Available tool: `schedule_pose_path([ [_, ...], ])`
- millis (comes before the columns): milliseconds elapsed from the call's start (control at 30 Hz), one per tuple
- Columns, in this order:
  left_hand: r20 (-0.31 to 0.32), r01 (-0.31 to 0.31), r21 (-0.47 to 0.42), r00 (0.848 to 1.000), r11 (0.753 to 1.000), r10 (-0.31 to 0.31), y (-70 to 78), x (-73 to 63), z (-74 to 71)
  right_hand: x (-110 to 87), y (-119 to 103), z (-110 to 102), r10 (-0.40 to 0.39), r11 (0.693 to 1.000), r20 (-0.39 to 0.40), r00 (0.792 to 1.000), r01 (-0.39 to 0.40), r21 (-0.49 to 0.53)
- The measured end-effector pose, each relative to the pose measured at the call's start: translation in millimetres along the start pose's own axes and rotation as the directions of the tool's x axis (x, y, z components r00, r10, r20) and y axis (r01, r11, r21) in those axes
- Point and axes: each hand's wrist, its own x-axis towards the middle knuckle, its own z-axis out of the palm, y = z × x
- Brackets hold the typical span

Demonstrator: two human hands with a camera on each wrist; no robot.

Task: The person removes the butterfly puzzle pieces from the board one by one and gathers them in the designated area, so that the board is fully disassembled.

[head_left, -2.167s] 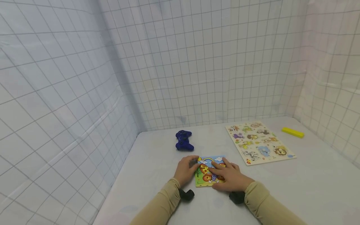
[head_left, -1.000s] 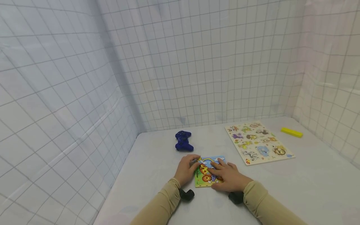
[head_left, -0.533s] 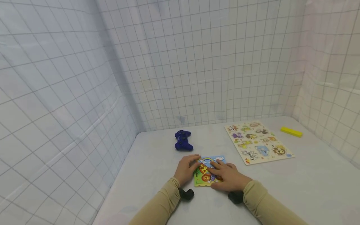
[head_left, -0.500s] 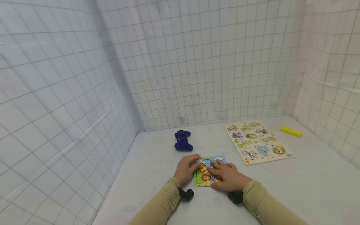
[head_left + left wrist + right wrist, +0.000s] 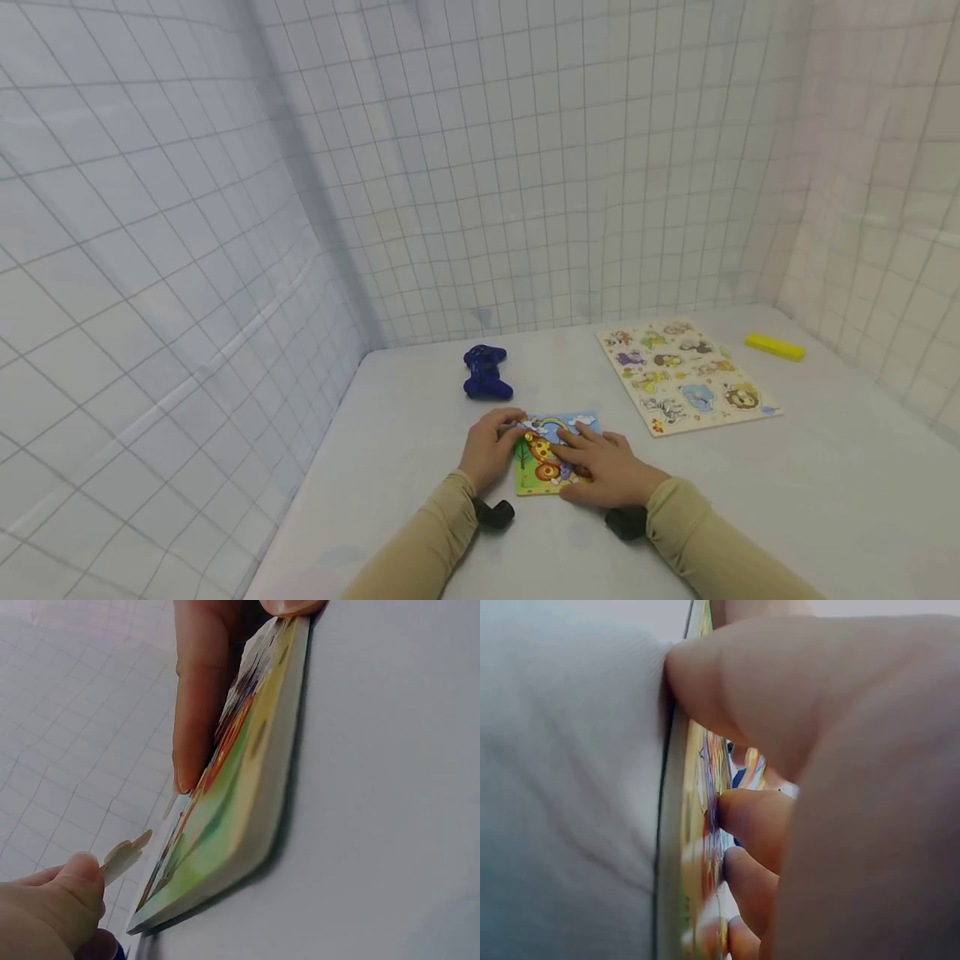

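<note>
A small square jigsaw board (image 5: 531,481) with a colourful cartoon picture lies flat on the table in front of me. My left hand (image 5: 487,450) is at its far left corner. Between thumb and finger it pinches a thin puzzle piece (image 5: 124,859), raised off the board in the left wrist view. The piece's printed side (image 5: 756,769) shows in the right wrist view. My right hand (image 5: 611,471) rests on the board's right part with fingers spread, fingertips on the picture and thumb at the near edge. It hides much of the right side of the picture.
A dark blue game controller (image 5: 487,372) lies beyond the left hand. Further right are a large animal peg-style board (image 5: 637,400) and a yellow bar (image 5: 775,347). White gridded cloth walls (image 5: 480,183) stand at the back and both sides of the white table (image 5: 405,433).
The left hand has drawn slightly left at the board's corner, and the piece it pinches now shows tipped up there. The right hand stays in place on the board.
</note>
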Motion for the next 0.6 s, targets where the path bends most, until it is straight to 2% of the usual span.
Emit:
schedule_pose_path([
  [67, -0.003, 0.006, 0.010, 1.000, 1.000, -0.006, -2.9, -5.0, -6.1, -0.5, 0.5, 3.2, -0.007, 1.000, 0.003, 1.000, 0.007, 0.026],
  [233, 0.015, 0.073, 0.060, 0.997, 0.996, -0.074, -13.7, -17.2, -31.7, -3.5, 5.4, 8.8, -0.025, 0.994, -0.001, 1.000, 0.025, 0.102],
  [400, 0.015, 0.128, 0.110, 0.991, 0.986, -0.130, -30.5, -19.9, -59.9, -7.6, 13.9, 6.2, -0.027, 0.991, -0.054, 0.998, 0.034, 0.131],
  [533, 0.008, 0.136, 0.155, 0.990, 0.979, -0.139, -45.8, -21.7, -78.5, -9.1, 18.3, 1.6, -0.020, 0.990, -0.082, 0.996, 0.031, 0.137],
  [600, 0.021, 0.120, 0.189, 0.992, 0.975, -0.126, -51.9, -23.1, -86.0, -8.8, 19.5, -0.3, -0.012, 0.990, -0.080, 0.997, 0.023, 0.136],
])
